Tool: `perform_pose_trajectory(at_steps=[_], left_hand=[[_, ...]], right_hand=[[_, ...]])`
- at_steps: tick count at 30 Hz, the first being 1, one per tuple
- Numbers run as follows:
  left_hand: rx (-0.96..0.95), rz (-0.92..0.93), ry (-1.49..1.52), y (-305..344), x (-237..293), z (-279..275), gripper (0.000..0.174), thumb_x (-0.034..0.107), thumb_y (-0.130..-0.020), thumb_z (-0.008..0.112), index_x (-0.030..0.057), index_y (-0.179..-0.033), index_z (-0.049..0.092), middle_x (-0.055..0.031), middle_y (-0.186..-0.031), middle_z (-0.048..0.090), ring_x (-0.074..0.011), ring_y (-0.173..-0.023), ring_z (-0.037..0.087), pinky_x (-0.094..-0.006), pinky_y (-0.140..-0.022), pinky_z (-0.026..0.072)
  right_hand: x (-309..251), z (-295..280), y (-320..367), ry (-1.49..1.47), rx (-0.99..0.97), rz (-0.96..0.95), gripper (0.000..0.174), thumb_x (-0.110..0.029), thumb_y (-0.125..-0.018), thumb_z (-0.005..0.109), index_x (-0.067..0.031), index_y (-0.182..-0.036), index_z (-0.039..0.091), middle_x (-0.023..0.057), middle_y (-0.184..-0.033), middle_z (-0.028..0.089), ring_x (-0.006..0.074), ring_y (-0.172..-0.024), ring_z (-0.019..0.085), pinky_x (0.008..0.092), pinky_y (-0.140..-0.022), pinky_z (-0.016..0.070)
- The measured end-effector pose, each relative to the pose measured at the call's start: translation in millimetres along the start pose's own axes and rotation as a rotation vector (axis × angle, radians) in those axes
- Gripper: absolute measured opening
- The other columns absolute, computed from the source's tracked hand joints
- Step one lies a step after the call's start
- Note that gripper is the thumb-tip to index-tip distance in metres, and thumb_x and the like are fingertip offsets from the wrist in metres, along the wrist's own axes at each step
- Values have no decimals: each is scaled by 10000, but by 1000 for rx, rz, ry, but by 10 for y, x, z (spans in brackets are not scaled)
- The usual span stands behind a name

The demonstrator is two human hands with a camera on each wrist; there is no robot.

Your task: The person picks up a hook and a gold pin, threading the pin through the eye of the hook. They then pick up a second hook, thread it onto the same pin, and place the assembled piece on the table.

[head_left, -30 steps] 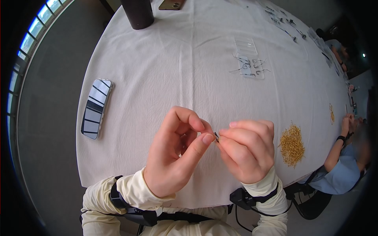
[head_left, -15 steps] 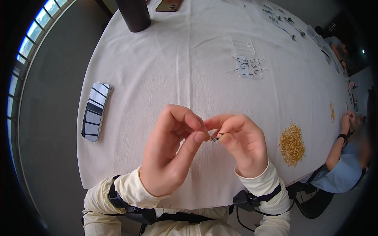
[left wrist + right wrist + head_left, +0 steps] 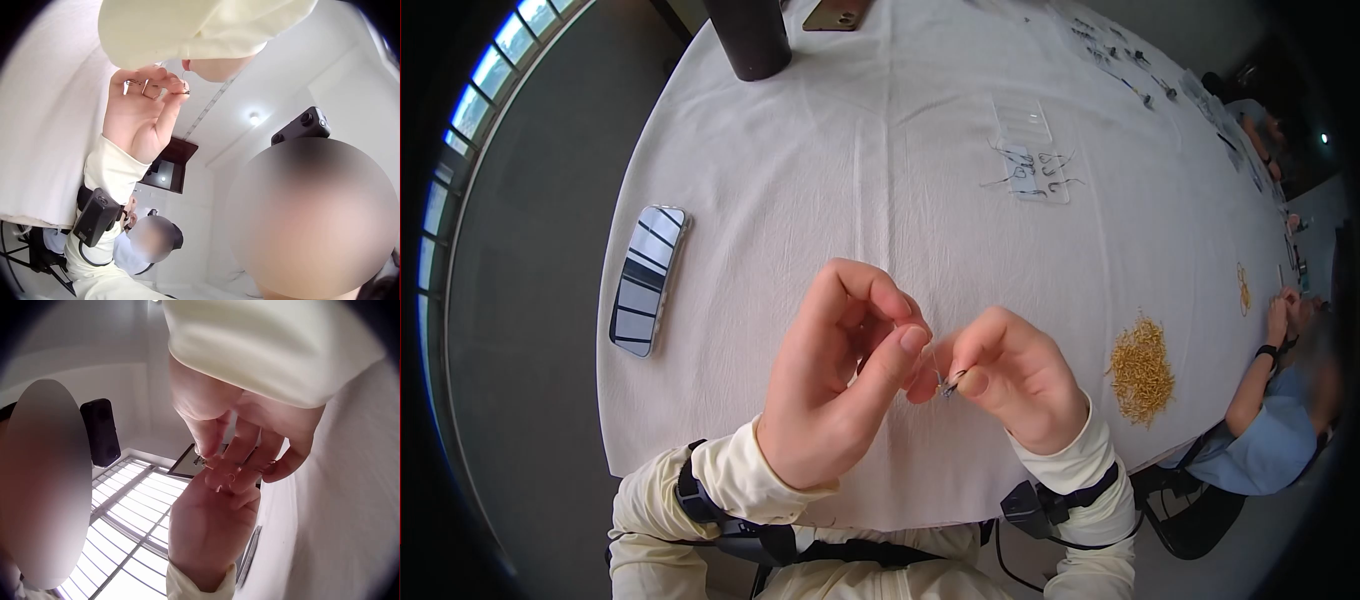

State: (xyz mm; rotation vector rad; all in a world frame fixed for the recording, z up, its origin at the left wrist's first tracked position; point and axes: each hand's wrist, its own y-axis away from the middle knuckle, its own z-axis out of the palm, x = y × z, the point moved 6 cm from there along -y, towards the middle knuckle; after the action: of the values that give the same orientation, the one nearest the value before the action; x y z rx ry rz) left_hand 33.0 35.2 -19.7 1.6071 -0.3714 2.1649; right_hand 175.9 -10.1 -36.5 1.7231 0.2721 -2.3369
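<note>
Dark and small, the hook (image 3: 951, 383) is pinched by the right hand (image 3: 1030, 388) at its three o'clock; the left hand (image 3: 830, 385) – at ten o'clock – pinches a thin thread (image 3: 935, 358). Gold pieces (image 3: 1142, 372) lie beyond, at three o'clock.

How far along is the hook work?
Looks done: several dark hooks with thin strands, lying at the open clear case. In hand: the right hand pinches a small dark piece; a thin strand runs from it to the left hand. Left, probably: finishing this piece, not yet with the others. Total needed can't be told.
</note>
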Motion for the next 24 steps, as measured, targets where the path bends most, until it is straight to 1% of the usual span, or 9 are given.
perform_pose_trajectory(at_steps=[2, 6, 12, 14, 17, 20, 21, 22, 24], left_hand=[[-1, 62, -55, -9, -1, -11, 167, 36, -968, 583, 62, -1054, 442, -52, -957, 571, -105, -859, 543, -275, -798, 469], [-23, 46, -64, -6, -22, -18, 176, 11, -952, 586, 62, -1049, 448, -54, -972, 575, -102, -899, 538, -277, -842, 453], [-31, -132, -8, -30, -8, -42, 232, 119, -935, 618, 36, -1125, 514, -29, -1012, 593, -82, -908, 533, -233, -806, 436], [-177, -259, -31, -30, -83, -43, 272, 187, -922, 643, 35, -1134, 564, -20, -1050, 606, -70, -924, 536, -221, -799, 432], [-159, -319, -122, -3, -61, -2, 187, 168, -940, 650, 35, -1067, 617, -17, -1023, 621, -66, -908, 546, -223, -798, 435], [-141, -263, -69, -2, -138, -44, 144, 156, -965, 645, 28, -1030, 641, -7, -957, 626, -69, -890, 558, -227, -808, 442], [-100, -201, -48, -13, -95, -23, 109, 132, -982, 628, 27, -980, 658, -2, -908, 629, -68, -815, 536, -239, -766, 436], [-100, -201, -48, -13, -86, -21, 109, 132, -982, 628, 27, -980, 658, -2, -908, 629, -68, -815, 536, -239, -766, 436], [-168, -227, 131, -9, -82, 28, 138, 173, -993, 615, 39, -1003, 642, -7, -945, 610, -73, -803, 496, -242, -715, 399]], right_hand=[[0, -13, -12, -12, 5, 11, 128, -152, -1015, 572, -33, -1037, 528, 62, -977, 616, 138, -945, 607, 305, -887, 485], [46, -67, -14, -145, 18, -15, 125, -153, -1013, 574, -36, -1031, 532, 58, -967, 614, 142, -941, 617, 304, -878, 493], [60, -107, -14, -240, 12, -32, 132, -161, -1020, 553, -31, -1033, 532, 74, -976, 625, 150, -941, 615, 315, -887, 494], [48, -110, -19, -252, 28, -39, 137, -168, -1023, 544, -32, -1033, 530, 80, -974, 626, 148, -940, 611, 324, -896, 489], [39, -119, -17, -237, 45, -48, 134, -166, -1020, 551, -34, -1030, 531, 83, -971, 627, 149, -938, 610, 326, -898, 486], [43, -129, -17, -253, 44, -44, 127, -161, -1019, 551, -36, -1027, 529, 85, -970, 626, 149, -943, 609, 327, -898, 485], [43, -125, -17, -253, 43, -44, 127, -161, -1019, 551, -36, -1027, 529, 85, -970, 626, 149, -943, 609, 327, -898, 485], [45, -131, -15, -237, 65, -43, 124, -157, -1017, 553, -35, -1026, 529, 85, -970, 626, 148, -937, 611, 324, -893, 489], [55, -137, -17, -221, 87, -43, 121, -152, -1015, 556, -34, -1025, 529, 84, -970, 625, 147, -931, 613, 321, -888, 493]])
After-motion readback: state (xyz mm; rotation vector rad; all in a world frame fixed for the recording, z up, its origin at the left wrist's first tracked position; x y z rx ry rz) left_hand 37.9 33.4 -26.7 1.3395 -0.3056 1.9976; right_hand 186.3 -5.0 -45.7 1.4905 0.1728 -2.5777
